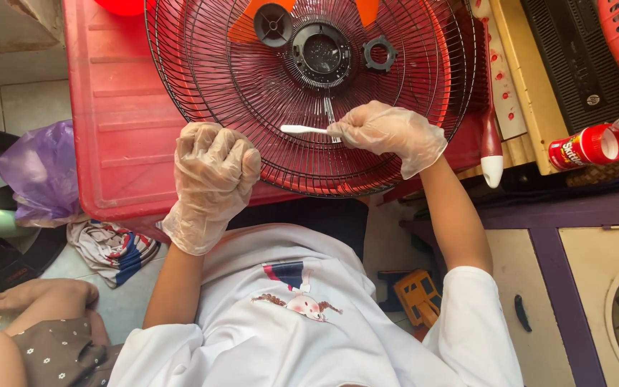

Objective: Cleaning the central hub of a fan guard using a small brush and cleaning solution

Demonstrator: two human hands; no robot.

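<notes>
fan grille (252, 93) lying flat on red table (109, 107) | left hand (213, 179) curled over grille's near rim, gripping it | right hand (388, 132) pinching white brush (302, 130) over grille's lower wires | best steadying rim firmly, brushing along wires with light strokes

Pale tiled floor (8, 107), purple-trimmed cream cabinet (539, 287), red plastic tabletop (116, 107), bright daylight

Black wire fan grille (252, 107) flat on red lid; white toothbrush (302, 130) across it.
</notes>
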